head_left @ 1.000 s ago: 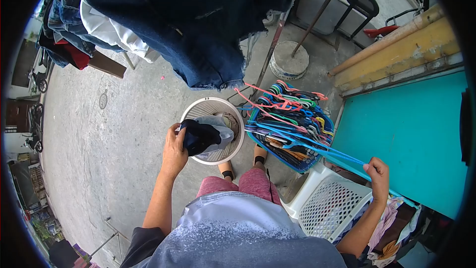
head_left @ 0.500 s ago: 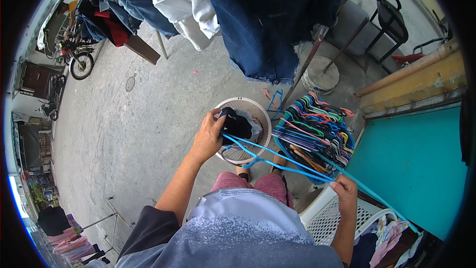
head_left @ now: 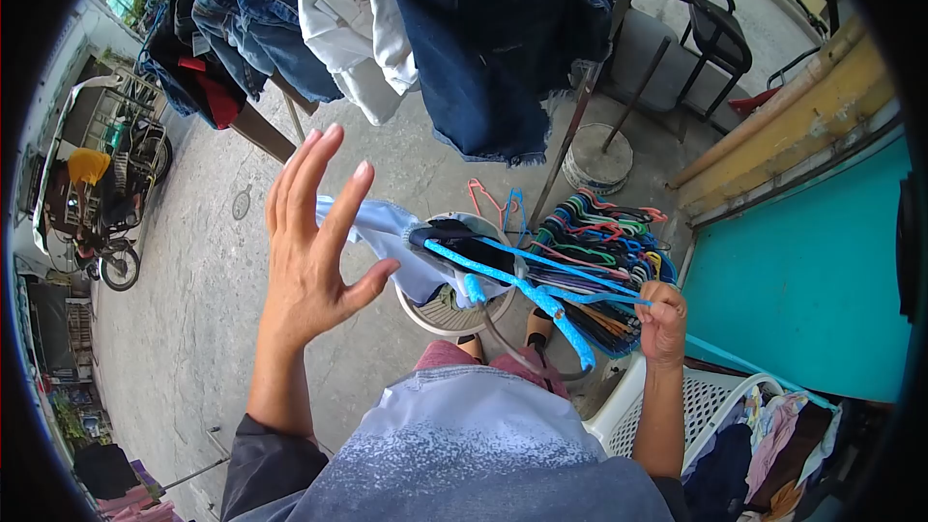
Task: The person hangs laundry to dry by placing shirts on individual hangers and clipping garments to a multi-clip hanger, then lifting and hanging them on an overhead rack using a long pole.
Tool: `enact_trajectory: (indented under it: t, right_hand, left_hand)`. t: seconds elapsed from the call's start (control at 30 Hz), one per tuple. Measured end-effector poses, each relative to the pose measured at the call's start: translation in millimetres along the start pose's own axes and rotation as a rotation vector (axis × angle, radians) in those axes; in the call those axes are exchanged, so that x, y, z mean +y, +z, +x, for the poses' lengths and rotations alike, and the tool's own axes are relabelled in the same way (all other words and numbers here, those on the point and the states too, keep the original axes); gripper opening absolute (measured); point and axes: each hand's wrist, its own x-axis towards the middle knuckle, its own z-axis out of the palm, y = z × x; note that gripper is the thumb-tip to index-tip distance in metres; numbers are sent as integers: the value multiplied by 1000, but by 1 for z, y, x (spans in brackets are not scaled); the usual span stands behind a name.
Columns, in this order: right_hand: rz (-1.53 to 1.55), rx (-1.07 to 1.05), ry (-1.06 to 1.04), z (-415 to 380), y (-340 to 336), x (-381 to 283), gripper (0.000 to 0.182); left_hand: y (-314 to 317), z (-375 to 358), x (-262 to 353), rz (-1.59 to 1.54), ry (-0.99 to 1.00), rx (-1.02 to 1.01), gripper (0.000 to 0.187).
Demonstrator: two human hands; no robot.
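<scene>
My right hand (head_left: 663, 321) is closed round one end of a blue clothes hanger (head_left: 556, 309), which slants across in front of me. A light blue and black garment (head_left: 377, 237) hangs on the hanger's far end, spread out over a round laundry basket (head_left: 418, 314). My left hand (head_left: 314, 246) is raised beside the garment, fingers stretched and apart, with nothing in it. Part of the basket's inside is hidden behind the garment and hanger.
A pile of coloured hangers (head_left: 604, 261) lies right of the basket. Jeans (head_left: 483, 58) and a white garment (head_left: 348, 29) hang ahead, with a bucket (head_left: 597, 159) near the pole. A white plastic chair (head_left: 701, 401) and a teal panel (head_left: 802, 280) stand at my right.
My left hand has let go near the basket and risen to the left, opening. The garment has come up out of the basket on the hanger. My right hand still grips the hanger.
</scene>
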Motion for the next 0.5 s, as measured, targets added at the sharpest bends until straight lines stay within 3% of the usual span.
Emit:
enact_trajectory:
  t: [0.03, 0.07, 0.1, 0.13, 0.17, 0.2, 0.23, 0.3, 0.33, 0.37, 0.4, 0.5]
  right_hand:
    - [19, 1, -49, 0, 3, -4, 23]
    - [4, -117, -83, 1, -16, 3, 17]
    - [-1, -108, -96, 2, -8, -1, 17]
    - [-87, 36, -103, 4, 6, -8, 14]
    - [-173, 178, -103, 5, 18, -18, 14]
    - [-706, 236, -223, 3, 25, -33, 18]
    - [-708, 240, -226, -2, 30, -28, 18]
    - [-849, 744, -768, -16, 45, -3, 15]
    - [-727, 520, -861, -21, 58, 7, 12]
    - [-859, 210, -795, -28, 71, 9, 11]
    - [-742, -36, -756, -24, 90, 20, 16]
    - [-740, -216, -642, -2, 132, 55, 29]
  left_hand:
    - [-2, 8, -3, 307, -74, -65, 59]
    - [-1, 8, -10, 301, -62, -56, 59]
    - [1, 4, -22, 208, -123, -217, 45]
    - [2, 4, -28, 113, -181, -381, 32]
    - [5, 5, -26, 106, -171, -379, 32]
    - [8, 6, -20, 125, -158, -269, 23]
    - [9, 7, -16, 148, -147, -157, 13]
    - [4, 10, -12, 143, -160, -140, 15]
    - [2, 11, -9, 138, -179, -130, 17]
    - [1, 12, -7, 137, -173, -135, 17]
    - [0, 13, -5, 130, -165, -133, 17]
    - [-5, 17, 0, 123, -163, -122, 16]
